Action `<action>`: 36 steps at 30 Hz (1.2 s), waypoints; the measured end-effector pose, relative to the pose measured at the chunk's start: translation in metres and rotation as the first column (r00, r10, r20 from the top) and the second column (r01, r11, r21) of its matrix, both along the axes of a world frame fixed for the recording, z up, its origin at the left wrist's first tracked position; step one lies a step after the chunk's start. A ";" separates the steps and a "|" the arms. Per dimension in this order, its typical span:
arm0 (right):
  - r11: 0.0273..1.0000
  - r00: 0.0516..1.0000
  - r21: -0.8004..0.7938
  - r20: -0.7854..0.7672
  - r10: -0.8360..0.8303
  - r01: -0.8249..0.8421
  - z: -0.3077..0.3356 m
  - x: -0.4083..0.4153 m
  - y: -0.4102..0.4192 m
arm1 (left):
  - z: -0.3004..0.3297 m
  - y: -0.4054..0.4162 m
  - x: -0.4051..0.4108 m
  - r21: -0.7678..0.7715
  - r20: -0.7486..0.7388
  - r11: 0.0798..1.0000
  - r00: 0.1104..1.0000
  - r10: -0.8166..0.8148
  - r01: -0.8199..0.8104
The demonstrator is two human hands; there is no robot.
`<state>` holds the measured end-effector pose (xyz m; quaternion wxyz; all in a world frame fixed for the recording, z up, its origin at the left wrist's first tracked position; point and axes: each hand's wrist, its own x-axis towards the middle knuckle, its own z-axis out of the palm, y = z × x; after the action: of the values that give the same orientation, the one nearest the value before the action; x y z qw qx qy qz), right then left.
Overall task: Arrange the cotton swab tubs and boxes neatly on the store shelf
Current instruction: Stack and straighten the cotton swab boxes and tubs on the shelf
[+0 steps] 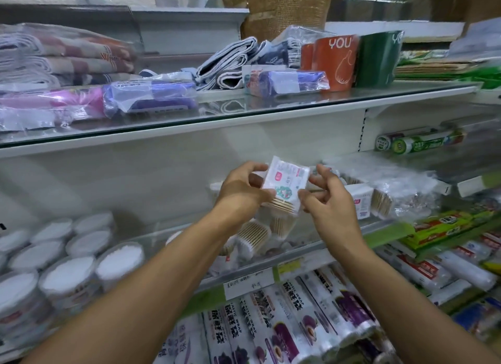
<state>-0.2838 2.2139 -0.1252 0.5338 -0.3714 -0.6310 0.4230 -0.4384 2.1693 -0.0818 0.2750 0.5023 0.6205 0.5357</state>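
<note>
A small clear pack of wooden cotton swabs [284, 186] with a white label is held up in front of the middle shelf. My left hand [241, 190] grips its left edge between thumb and fingers. My right hand [329, 201] is at its right side, thumb and fingertips curled against the pack's lower right corner. Below them several loose swab packs [253, 237] lie jumbled on the glass shelf [379, 224]. Round clear tubs of swabs [67, 278] with white tops stand in rows at the left. More wrapped swab boxes [379, 198] sit at the right.
Above, a glass shelf [271, 106] carries folded towels [62, 54], bagged cloths and orange and green "YOU" packs [339, 62]. Plastic-wrap rolls [306, 317] fill the shelf below. Foil rolls [417, 142] and green boxes [442, 226] lie to the right.
</note>
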 end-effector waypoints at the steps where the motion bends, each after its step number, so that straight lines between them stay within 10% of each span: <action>1: 1.000 1.000 -0.012 0.015 0.000 0.000 -0.002 0.006 0.003 | -0.003 0.003 0.005 0.003 -0.021 1.000 1.000 -0.007 0.007; 14: 0.994 0.891 -0.103 0.447 0.075 -0.032 -0.037 0.049 0.019 | -0.041 0.023 0.050 0.057 -0.727 0.994 0.686 -0.021 0.090; 24: 0.981 0.713 0.177 0.678 -0.178 0.076 -0.037 0.053 0.036 | -0.050 0.029 0.050 0.027 -0.857 0.990 0.513 -0.047 0.137; 32: 0.893 0.764 0.446 0.555 -0.329 0.060 -0.022 0.048 0.042 | -0.031 0.016 0.032 -0.097 -0.607 0.993 0.786 -0.117 0.072; 36: 0.890 0.672 0.432 0.704 -0.230 -0.148 -0.008 0.047 0.051 | -0.019 0.008 0.009 -0.168 -0.623 0.986 0.774 -0.111 0.007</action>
<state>-0.2371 2.2646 -0.1336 0.3133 -0.3892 -0.8639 0.0637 -0.4290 2.1775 -0.1010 0.1066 0.6488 0.7004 0.2777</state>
